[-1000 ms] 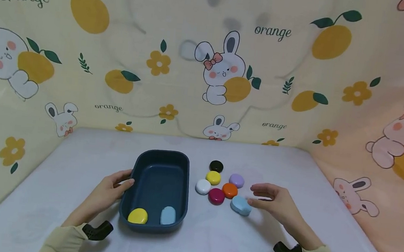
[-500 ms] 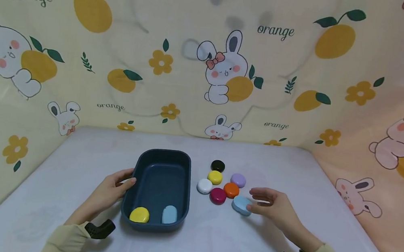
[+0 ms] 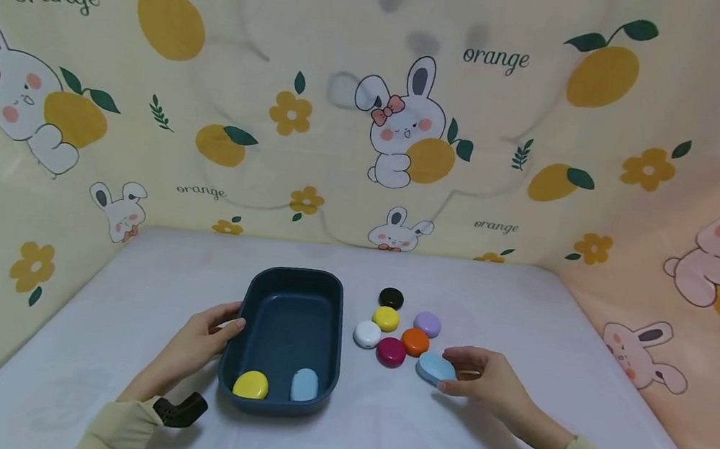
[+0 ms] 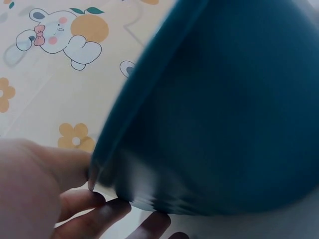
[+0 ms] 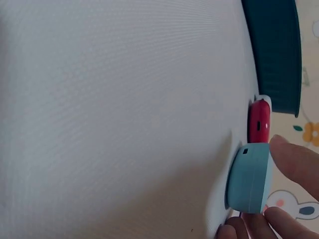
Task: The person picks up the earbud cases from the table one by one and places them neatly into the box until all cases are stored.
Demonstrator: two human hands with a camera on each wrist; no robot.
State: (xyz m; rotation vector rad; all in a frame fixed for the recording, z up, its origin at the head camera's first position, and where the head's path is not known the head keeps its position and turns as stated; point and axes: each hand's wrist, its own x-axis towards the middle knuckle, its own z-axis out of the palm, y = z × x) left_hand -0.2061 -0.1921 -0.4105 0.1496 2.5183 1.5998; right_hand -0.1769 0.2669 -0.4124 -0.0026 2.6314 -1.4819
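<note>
A dark blue rectangular tray (image 3: 292, 319) stands left of centre in the head view. My left hand (image 3: 201, 336) grips its left wall, thumb at the rim and fingers along the outside; the left wrist view shows the fingertips by the tray's underside (image 4: 239, 124). To the right, my right hand (image 3: 497, 386) holds a smooth light blue oval piece (image 3: 434, 368) between thumb and fingers. A small dark slot shows in this piece's side (image 5: 248, 181), which appears to be low at the table surface. Its right end is partly hidden by the fingers.
Several glossy round pieces lie between tray and right hand: dark red (image 3: 391, 352), orange (image 3: 415, 342), white (image 3: 367, 333), yellow (image 3: 385, 319), purple (image 3: 428, 323), black (image 3: 391, 298). A yellow piece (image 3: 251, 385) and a light blue piece (image 3: 305, 385) are inside the tray.
My right hand has lowered and brought its fingers and thumb closer round the light blue oval piece. The left hand stays on the tray. The whole view shifts slightly.
</note>
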